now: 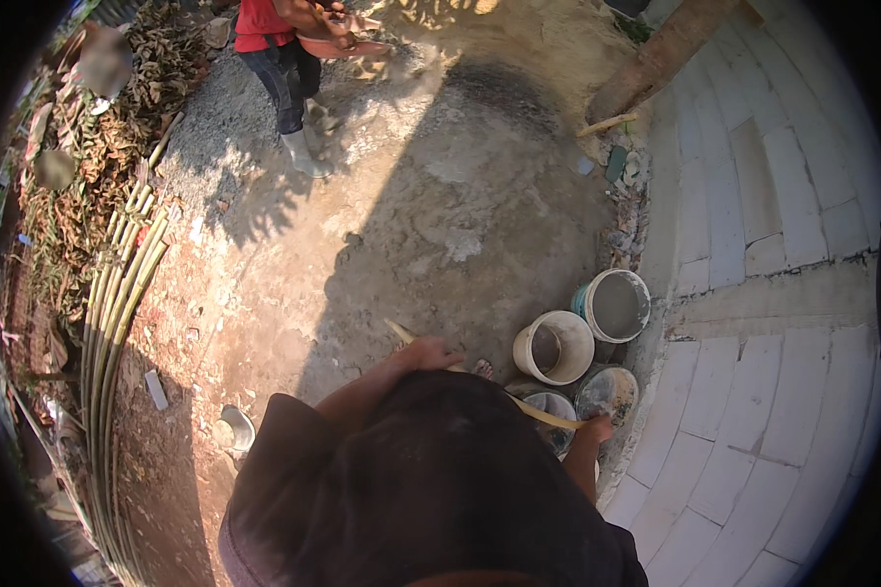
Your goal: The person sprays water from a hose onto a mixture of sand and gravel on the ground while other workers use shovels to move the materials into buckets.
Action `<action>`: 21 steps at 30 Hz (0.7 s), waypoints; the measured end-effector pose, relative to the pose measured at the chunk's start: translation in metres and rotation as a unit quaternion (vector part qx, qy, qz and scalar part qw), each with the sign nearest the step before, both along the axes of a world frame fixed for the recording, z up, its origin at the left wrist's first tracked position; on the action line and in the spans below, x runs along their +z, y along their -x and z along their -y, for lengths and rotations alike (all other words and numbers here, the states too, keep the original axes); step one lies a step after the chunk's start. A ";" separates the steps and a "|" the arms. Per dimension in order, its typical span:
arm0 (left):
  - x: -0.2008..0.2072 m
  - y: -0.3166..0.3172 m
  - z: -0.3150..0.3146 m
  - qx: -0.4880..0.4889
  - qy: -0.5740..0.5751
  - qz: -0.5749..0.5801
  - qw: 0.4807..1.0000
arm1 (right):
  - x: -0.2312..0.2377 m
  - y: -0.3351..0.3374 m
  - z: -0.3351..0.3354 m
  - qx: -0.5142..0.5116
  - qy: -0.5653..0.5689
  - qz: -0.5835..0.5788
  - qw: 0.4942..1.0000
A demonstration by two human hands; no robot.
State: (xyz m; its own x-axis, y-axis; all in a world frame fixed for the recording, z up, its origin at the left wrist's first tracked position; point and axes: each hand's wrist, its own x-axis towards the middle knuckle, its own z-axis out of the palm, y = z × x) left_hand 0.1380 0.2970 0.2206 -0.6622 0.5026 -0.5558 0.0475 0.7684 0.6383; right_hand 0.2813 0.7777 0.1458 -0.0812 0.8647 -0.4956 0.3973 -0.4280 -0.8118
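Observation:
A long pale wooden pole, perhaps a tool's handle, runs slantwise in front of me, its middle hidden by my dark shirt. My left hand is closed round it near its far left end. Lower right, my right hand grips the other end, just above the buckets. Any blade on the pole cannot be made out. Beneath and beyond it lies a broad patch of wet grey mortar, partly in shadow.
Several buckets cluster by the right wall, among them a white bucket. Upper left, a co-worker in red holds a reddish pan. Bamboo poles and dry leaves line the left. A small pail stands nearby.

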 end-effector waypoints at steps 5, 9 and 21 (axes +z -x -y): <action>-0.007 -0.012 -0.041 0.014 -0.053 -0.047 0.997 | -0.010 -0.005 -0.048 -0.012 0.058 -0.010 0.998; -0.034 -0.046 -0.079 -0.070 -0.014 -0.074 0.995 | 0.009 -0.010 -0.060 -0.010 0.100 0.051 0.994; -0.011 -0.057 -0.118 -0.024 -0.046 -0.063 0.997 | 0.028 0.004 -0.092 0.002 0.172 -0.017 0.985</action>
State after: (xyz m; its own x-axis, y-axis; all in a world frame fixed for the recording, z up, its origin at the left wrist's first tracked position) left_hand 0.1948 0.4148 0.2094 -0.6977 0.5803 -0.4201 0.1661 0.7014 0.6932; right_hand 0.2770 0.8702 0.1739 -0.1052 0.6452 -0.7567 0.3744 -0.6793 -0.6312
